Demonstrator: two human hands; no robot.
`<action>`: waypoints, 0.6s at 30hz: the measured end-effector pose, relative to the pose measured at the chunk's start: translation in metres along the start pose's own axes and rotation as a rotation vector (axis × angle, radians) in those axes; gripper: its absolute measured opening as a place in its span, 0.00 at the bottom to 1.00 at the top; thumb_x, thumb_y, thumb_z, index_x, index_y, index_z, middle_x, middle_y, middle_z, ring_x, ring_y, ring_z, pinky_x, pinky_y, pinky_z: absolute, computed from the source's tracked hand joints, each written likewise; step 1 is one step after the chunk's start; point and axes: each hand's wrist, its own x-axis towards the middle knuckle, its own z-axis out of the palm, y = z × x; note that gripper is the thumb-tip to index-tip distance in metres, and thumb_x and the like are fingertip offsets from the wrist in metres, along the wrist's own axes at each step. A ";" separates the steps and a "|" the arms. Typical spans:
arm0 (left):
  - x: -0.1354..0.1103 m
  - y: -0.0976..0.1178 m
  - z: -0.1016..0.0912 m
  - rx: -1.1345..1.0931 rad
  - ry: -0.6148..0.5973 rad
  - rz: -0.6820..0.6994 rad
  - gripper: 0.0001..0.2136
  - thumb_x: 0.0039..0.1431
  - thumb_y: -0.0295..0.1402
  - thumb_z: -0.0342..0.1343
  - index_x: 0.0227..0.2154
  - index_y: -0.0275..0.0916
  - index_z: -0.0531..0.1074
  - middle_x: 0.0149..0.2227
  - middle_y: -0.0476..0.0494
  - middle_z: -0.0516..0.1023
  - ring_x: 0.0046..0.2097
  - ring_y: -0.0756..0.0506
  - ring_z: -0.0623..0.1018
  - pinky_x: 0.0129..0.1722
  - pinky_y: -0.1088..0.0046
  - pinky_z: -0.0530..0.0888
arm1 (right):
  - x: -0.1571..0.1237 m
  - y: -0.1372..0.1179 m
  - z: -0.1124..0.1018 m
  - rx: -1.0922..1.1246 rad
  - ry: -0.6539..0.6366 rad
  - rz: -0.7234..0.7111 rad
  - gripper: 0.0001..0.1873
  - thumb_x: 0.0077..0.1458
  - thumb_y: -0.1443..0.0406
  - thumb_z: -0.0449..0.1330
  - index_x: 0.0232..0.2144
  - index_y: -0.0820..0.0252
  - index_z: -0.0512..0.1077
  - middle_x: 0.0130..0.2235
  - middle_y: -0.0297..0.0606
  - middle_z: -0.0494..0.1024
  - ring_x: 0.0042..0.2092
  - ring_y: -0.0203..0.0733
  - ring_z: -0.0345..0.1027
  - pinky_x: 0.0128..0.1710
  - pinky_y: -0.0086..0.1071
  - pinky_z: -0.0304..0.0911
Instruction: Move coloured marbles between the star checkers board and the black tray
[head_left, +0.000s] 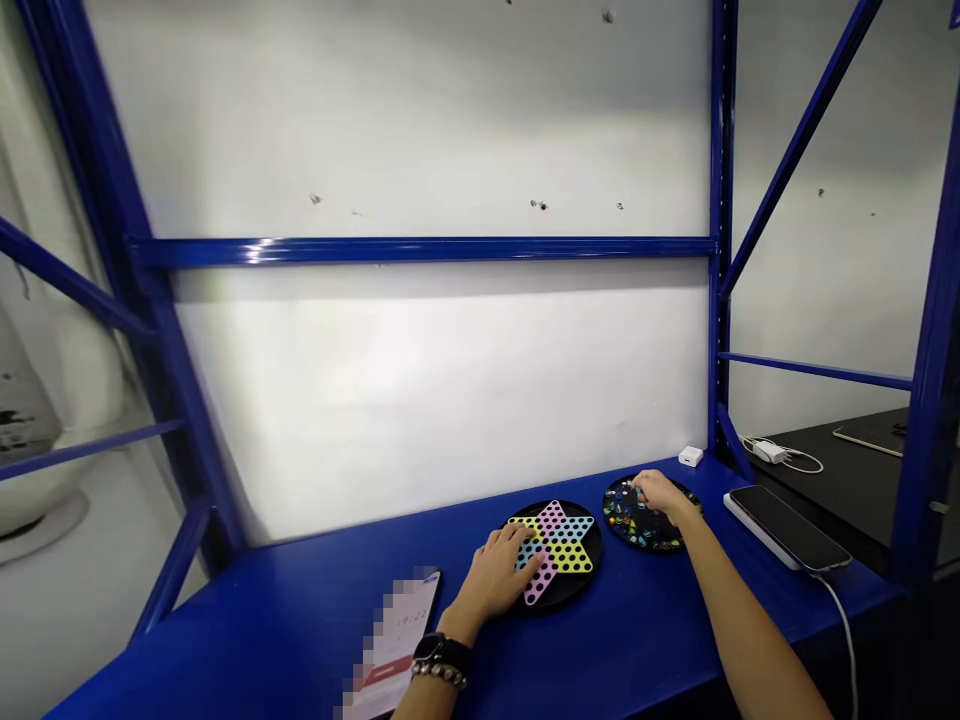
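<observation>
A round black Chinese checkers board (559, 552) with a pink, yellow and blue star lies on the blue shelf (300, 610). My left hand (499, 572) rests flat on its left edge, fingers spread over the star. To the right sits a round black tray (646, 518) filled with several coloured marbles. My right hand (660, 493) reaches into that tray with fingers curled down among the marbles; what they pinch is hidden. A watch and bead bracelet are on my left wrist.
A phone (397, 640) lies near the front edge at left. Another phone (787, 527) on a white block with a cable lies at right. A small white box (691, 457) stands by the wall. Blue rack uprights (721, 250) frame the shelf.
</observation>
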 end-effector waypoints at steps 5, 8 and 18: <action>0.002 -0.002 0.002 0.005 -0.001 -0.007 0.21 0.64 0.46 0.45 0.55 0.47 0.70 0.62 0.42 0.68 0.62 0.37 0.67 0.57 0.58 0.67 | 0.005 -0.009 -0.008 0.902 -0.232 0.153 0.12 0.61 0.61 0.47 0.30 0.60 0.65 0.23 0.31 0.65 0.17 0.27 0.44 0.15 0.22 0.44; 0.003 -0.002 0.003 -0.004 0.010 0.001 0.21 0.64 0.47 0.45 0.55 0.47 0.70 0.62 0.42 0.68 0.61 0.37 0.67 0.57 0.58 0.67 | 0.006 -0.009 -0.005 0.823 -0.124 0.117 0.12 0.62 0.62 0.46 0.29 0.60 0.64 0.27 0.37 0.70 0.18 0.28 0.48 0.15 0.22 0.46; 0.004 -0.004 0.005 -0.018 0.017 0.008 0.21 0.64 0.48 0.45 0.55 0.47 0.70 0.61 0.42 0.68 0.61 0.37 0.67 0.57 0.58 0.67 | 0.001 -0.004 0.029 -0.202 0.125 -0.077 0.12 0.63 0.65 0.48 0.33 0.59 0.71 0.44 0.46 0.77 0.48 0.46 0.70 0.42 0.32 0.61</action>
